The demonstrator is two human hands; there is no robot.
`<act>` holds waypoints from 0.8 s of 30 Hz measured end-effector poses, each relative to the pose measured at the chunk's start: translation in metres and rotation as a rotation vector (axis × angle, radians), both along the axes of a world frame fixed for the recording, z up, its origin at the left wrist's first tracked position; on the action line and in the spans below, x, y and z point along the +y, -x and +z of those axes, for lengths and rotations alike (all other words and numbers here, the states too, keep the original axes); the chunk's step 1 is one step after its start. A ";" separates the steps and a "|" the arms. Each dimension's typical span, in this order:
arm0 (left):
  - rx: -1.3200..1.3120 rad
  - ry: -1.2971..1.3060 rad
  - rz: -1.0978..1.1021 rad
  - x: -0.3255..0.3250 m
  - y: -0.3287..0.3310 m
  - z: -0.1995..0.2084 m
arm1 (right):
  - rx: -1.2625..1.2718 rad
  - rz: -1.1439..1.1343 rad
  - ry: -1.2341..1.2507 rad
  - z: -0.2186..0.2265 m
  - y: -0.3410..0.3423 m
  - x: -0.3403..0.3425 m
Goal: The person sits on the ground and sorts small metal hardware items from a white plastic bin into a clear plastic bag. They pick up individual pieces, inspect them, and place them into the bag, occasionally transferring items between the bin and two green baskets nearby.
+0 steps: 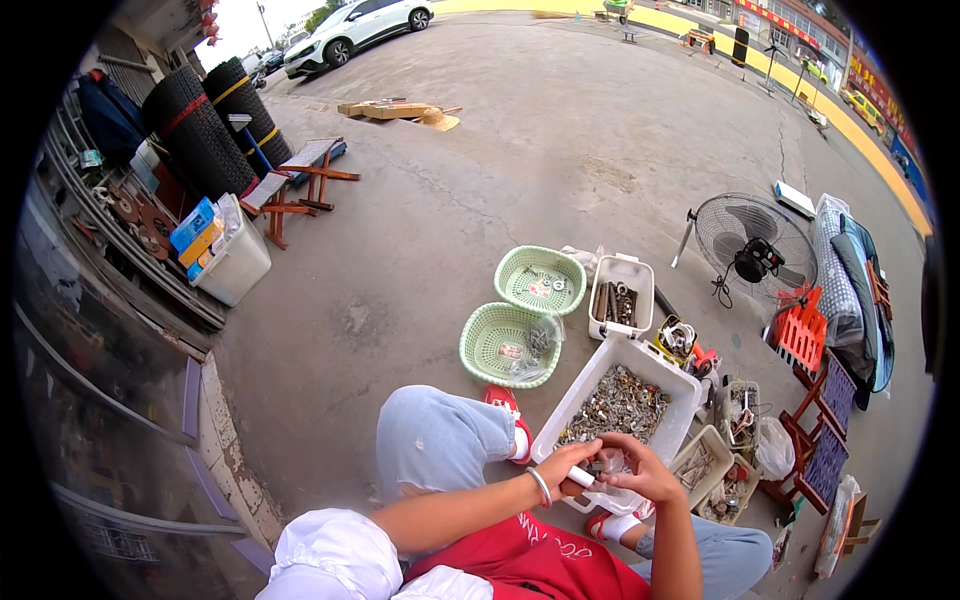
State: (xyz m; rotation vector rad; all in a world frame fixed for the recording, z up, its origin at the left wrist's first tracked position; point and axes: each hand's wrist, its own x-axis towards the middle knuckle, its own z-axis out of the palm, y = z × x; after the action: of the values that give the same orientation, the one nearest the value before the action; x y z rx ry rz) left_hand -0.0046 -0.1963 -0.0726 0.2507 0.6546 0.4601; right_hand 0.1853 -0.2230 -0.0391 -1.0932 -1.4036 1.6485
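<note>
My left hand (563,466) and my right hand (648,474) come together over the near end of a large white bin (683,392). Loose small metal hardware (622,402), seemingly bolts, nuts and fittings, lies heaped in that bin. Fingers of my right hand are curled round a crumpled clear plastic bag (612,464); its contents are too small to make out. A short white cylinder (581,477) sticks out at my left hand, whose fingers are bent and closed against the bag and cylinder. Part of the left fingers is hidden.
Two pale green baskets (480,352) with small parts stand ahead. A smaller white bin (640,270) holds dark metal pieces. Several small trays (700,462) sit to the right, near a floor fan (755,245) and folding stools (828,410). My knee (440,430) is at the left.
</note>
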 end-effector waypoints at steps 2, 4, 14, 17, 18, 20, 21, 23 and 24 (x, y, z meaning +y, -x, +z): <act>-0.164 0.092 -0.007 0.000 0.004 0.002 | -0.233 0.037 -0.077 0.021 0.003 -0.004; -0.113 0.185 -0.001 -0.003 0.005 0.015 | -0.355 -0.009 0.067 0.013 0.009 -0.013; -0.375 -0.028 0.321 -0.043 0.165 0.130 | -0.095 -0.636 0.108 0.004 -0.036 -0.029; -0.307 -0.211 0.667 -0.050 0.262 0.106 | -0.074 -0.718 0.227 -0.027 -0.075 -0.035; -0.207 -0.212 0.790 -0.051 0.293 0.084 | -0.091 -0.721 0.247 -0.032 -0.084 -0.038; 0.041 -0.152 0.991 -0.055 0.348 0.022 | -0.117 -0.739 0.279 -0.041 -0.098 -0.044; 0.194 -0.088 1.078 -0.064 0.373 -0.017 | -0.119 -0.762 0.288 -0.045 -0.097 -0.045; 0.305 0.122 1.203 -0.096 0.414 -0.101 | -0.120 -0.806 0.304 -0.055 -0.094 -0.044; 0.311 0.216 1.245 -0.109 0.420 -0.134 | -0.120 -0.786 0.307 -0.060 -0.098 -0.047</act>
State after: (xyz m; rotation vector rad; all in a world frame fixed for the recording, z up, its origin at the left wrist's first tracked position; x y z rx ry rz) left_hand -0.4250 -0.3057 -0.2066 -0.3457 1.1257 1.5476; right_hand 0.2836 -0.2696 -0.0986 -1.6690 -0.6338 1.2317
